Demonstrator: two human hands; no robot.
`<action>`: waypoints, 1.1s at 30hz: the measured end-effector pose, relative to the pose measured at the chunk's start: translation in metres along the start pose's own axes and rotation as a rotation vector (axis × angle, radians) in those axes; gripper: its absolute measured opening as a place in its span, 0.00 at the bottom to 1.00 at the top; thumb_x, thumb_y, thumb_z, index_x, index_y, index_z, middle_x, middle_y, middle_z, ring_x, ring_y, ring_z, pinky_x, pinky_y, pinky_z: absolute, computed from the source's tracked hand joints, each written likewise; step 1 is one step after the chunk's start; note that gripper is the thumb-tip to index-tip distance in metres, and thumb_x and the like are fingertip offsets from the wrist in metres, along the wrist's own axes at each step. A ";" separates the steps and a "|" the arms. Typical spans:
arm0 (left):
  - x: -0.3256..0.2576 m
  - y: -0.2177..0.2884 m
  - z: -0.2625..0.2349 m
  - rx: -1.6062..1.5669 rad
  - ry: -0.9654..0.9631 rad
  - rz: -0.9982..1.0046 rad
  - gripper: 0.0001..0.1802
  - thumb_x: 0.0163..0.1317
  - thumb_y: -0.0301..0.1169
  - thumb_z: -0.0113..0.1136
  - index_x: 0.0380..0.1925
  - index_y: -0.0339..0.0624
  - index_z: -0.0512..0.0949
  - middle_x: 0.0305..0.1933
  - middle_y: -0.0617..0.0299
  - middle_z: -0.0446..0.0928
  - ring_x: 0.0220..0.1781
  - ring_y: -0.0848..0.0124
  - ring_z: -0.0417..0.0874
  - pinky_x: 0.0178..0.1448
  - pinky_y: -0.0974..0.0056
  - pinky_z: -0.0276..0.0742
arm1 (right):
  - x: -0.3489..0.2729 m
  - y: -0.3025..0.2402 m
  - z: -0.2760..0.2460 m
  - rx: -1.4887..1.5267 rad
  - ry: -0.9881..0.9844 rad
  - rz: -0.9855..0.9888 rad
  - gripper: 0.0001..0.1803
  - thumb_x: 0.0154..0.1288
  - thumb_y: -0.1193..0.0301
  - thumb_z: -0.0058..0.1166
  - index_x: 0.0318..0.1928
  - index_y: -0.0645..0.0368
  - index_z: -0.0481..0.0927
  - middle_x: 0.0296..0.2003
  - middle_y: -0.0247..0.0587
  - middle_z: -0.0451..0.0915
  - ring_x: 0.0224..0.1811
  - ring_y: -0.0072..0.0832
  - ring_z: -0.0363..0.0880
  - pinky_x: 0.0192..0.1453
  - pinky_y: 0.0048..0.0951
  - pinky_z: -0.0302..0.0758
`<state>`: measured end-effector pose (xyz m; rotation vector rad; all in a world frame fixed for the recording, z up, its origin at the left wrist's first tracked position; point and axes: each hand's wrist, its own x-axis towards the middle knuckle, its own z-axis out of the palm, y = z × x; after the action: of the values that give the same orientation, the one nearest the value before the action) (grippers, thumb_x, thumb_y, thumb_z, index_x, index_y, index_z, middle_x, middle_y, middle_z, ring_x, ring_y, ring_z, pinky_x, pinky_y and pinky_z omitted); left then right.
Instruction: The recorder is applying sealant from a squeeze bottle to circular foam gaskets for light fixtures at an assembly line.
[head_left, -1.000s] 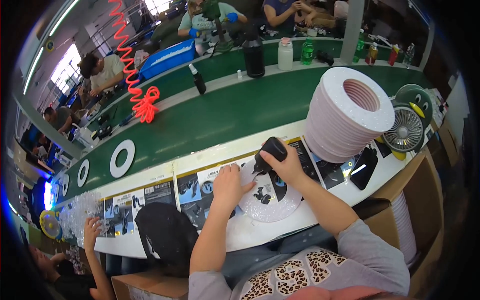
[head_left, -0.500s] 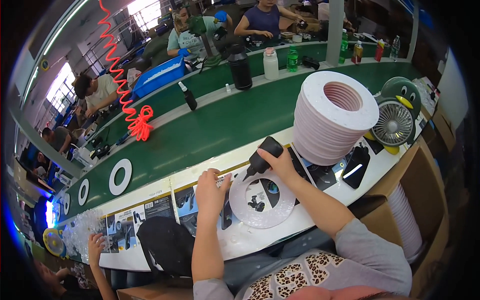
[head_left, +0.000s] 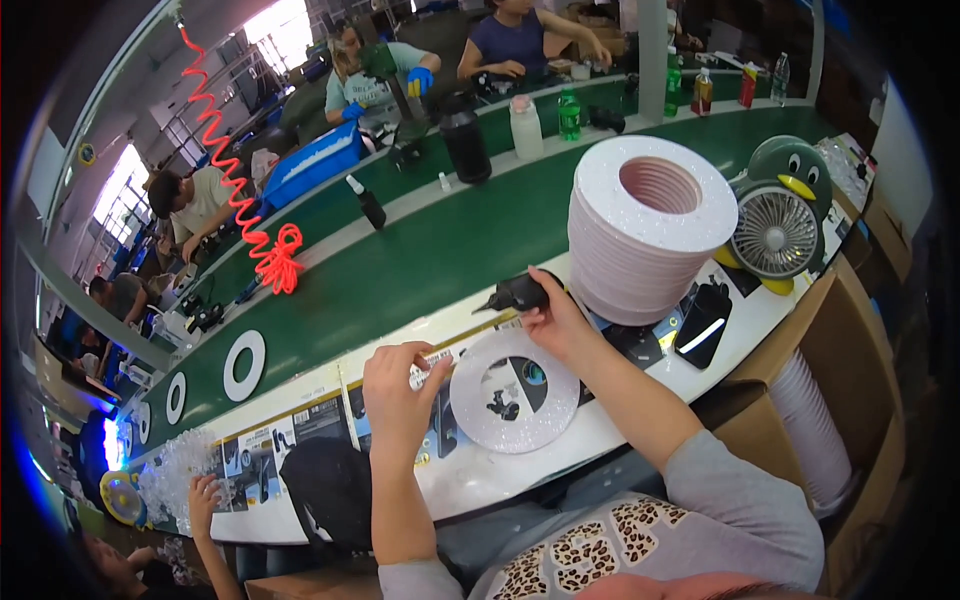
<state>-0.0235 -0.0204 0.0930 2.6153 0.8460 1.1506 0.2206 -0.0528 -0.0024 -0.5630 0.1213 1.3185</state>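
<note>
My right hand is wrapped round a black squeeze bottle, which lies nearly level with its narrow nozzle pointing left. The nozzle is above the far edge of a flat white ring and apart from it. That ring rests on printed sheets in front of me, and the print shows through its hole. Left of the ring, my left hand hovers with curled fingers and the thumb apart from the forefinger; nothing shows between them. A tall stack of white rings stands just beyond my right hand.
White rings lie on the green belt at left. A penguin-shaped fan and a black phone-like object are at right, near a cardboard box. A red coiled hose hangs over the belt. A co-worker's hand touches clear plastic.
My right hand has lifted the squeeze bottle off the ring and tipped it from nozzle-down to nearly level. My left hand has drawn slightly away to the left. The view has shifted a little.
</note>
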 end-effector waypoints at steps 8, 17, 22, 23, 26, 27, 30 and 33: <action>-0.049 -0.008 -0.001 0.533 -0.154 -0.076 0.21 0.50 0.25 0.69 0.46 0.42 0.79 0.48 0.53 0.78 0.53 0.56 0.77 0.56 0.53 0.68 | 0.004 -0.009 0.005 0.153 -0.058 0.064 0.14 0.62 0.61 0.65 0.32 0.53 0.74 0.24 0.31 0.73 0.18 0.17 0.66 0.16 0.13 0.60; -0.098 0.049 0.032 -0.043 -0.471 -0.025 0.31 0.48 0.34 0.73 0.54 0.42 0.75 0.59 0.53 0.75 0.63 0.55 0.74 0.69 0.48 0.63 | -0.002 -0.007 0.004 0.196 -0.086 0.100 0.14 0.63 0.60 0.64 0.33 0.54 0.74 0.24 0.32 0.72 0.19 0.17 0.67 0.17 0.13 0.60; -0.104 0.055 0.052 0.040 -0.560 0.051 0.29 0.51 0.36 0.71 0.54 0.45 0.74 0.57 0.56 0.76 0.62 0.59 0.75 0.71 0.44 0.61 | -0.003 -0.008 0.004 0.198 -0.102 0.117 0.14 0.63 0.60 0.64 0.34 0.54 0.75 0.25 0.32 0.72 0.19 0.16 0.66 0.17 0.12 0.60; -0.104 0.053 0.054 0.043 -0.580 0.059 0.29 0.52 0.35 0.71 0.54 0.46 0.74 0.56 0.58 0.77 0.62 0.60 0.75 0.71 0.44 0.61 | -0.003 -0.009 0.003 0.198 -0.096 0.106 0.14 0.63 0.60 0.64 0.34 0.54 0.75 0.25 0.32 0.73 0.19 0.16 0.66 0.17 0.12 0.59; -0.101 0.050 0.056 0.049 -0.576 0.058 0.26 0.52 0.32 0.70 0.53 0.48 0.74 0.54 0.60 0.77 0.60 0.61 0.76 0.71 0.44 0.60 | -0.001 -0.010 0.001 0.203 -0.108 0.119 0.13 0.63 0.60 0.64 0.34 0.54 0.76 0.26 0.32 0.74 0.19 0.16 0.66 0.17 0.12 0.59; -0.100 0.048 0.057 0.029 -0.615 0.069 0.26 0.52 0.32 0.70 0.52 0.48 0.74 0.53 0.60 0.77 0.60 0.61 0.76 0.71 0.44 0.60 | -0.002 -0.010 0.002 0.196 -0.114 0.113 0.13 0.63 0.60 0.64 0.34 0.55 0.76 0.26 0.32 0.74 0.19 0.16 0.66 0.17 0.12 0.59; -0.092 0.037 0.057 0.000 -0.654 0.077 0.26 0.50 0.32 0.70 0.51 0.50 0.74 0.51 0.60 0.77 0.59 0.60 0.76 0.71 0.44 0.59 | -0.005 -0.009 0.004 0.187 -0.132 0.122 0.13 0.62 0.60 0.64 0.35 0.55 0.78 0.26 0.32 0.74 0.18 0.16 0.64 0.17 0.12 0.58; -0.062 0.014 0.060 -0.014 -0.620 0.011 0.25 0.50 0.30 0.70 0.49 0.49 0.73 0.49 0.58 0.77 0.60 0.57 0.75 0.71 0.43 0.59 | -0.007 -0.012 0.004 0.209 -0.108 0.115 0.13 0.63 0.60 0.63 0.35 0.56 0.78 0.27 0.31 0.76 0.18 0.15 0.64 0.17 0.12 0.58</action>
<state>-0.0077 -0.0618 0.0179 2.7071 0.6763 0.2907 0.2290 -0.0593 0.0075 -0.3099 0.2021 1.4252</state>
